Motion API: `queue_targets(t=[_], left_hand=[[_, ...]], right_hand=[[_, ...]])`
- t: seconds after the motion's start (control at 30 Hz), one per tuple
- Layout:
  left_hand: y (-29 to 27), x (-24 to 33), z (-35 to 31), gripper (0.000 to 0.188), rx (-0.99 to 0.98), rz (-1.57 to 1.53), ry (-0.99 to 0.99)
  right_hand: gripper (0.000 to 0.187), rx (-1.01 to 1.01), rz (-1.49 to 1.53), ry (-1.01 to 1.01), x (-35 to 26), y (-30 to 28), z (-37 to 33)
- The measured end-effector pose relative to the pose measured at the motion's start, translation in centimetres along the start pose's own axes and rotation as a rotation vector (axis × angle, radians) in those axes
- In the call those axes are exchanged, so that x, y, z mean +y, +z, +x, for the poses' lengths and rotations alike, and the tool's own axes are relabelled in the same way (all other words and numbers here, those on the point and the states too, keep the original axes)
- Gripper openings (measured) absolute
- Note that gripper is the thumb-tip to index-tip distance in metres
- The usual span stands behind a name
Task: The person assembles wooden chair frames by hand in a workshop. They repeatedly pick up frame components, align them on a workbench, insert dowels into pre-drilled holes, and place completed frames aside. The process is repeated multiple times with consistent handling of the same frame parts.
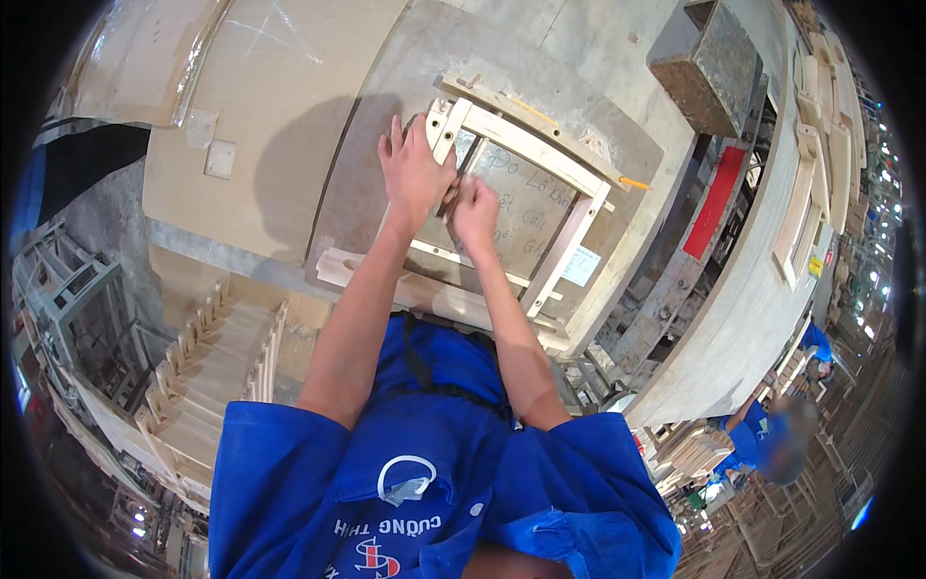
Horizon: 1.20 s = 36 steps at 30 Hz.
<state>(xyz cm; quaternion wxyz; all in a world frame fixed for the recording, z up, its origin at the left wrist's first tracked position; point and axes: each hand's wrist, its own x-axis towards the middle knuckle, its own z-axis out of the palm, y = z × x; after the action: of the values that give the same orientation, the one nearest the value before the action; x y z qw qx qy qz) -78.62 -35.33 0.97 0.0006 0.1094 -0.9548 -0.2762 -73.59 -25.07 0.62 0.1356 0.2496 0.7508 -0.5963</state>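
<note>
A light wooden frame (567,249) with drilled holes in its rails lies on a flat board (632,145) in front of me. My left hand (415,176) is closed over the frame's left rail, near its far corner. Beside it, just inside the frame, my right hand (476,214) is closed, its fingers pressed together close to the left fingertips. A thin dark piece shows between the hands, but what the right fingers hold is hidden. Against the frame's far side lies a wooden strip (574,148); a thicker wooden bar (415,289) lies along the near side.
A yellow pencil (536,114) and an orange one (634,183) lie beyond the frame. Farther right are a worn metal box (714,82), a red strip (714,203) and wooden parts (801,212). Wooden slats (207,362) stand at left; a person in blue (762,439) is at far right.
</note>
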Motion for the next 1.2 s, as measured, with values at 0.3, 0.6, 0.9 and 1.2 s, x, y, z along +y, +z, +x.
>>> queue_targets(t=[0.3, 0.6, 0.9, 1.2], left_hand=[[0.0, -0.1, -0.1, 0.061, 0.005, -0.003, 0.006], [0.2, 0.2, 0.0, 0.062, -0.001, 0.042, -0.009], [0.5, -0.1, -0.2, 0.064, 0.028, 0.039, 0.03], [0.6, -0.1, -0.1, 0.065, 0.02, 0.058, 0.028]], right_hand=[[0.026, 0.134, -0.132, -0.057, 0.2, -0.3, 0.9], [0.035, 0.087, -0.195, -0.046, 3.8, -4.1, -5.5], [0.032, 0.243, -0.387, 0.046, 0.1, -17.2, -6.6], [0.03, 0.264, -0.479, 0.03, 0.2, -16.5, -6.0]])
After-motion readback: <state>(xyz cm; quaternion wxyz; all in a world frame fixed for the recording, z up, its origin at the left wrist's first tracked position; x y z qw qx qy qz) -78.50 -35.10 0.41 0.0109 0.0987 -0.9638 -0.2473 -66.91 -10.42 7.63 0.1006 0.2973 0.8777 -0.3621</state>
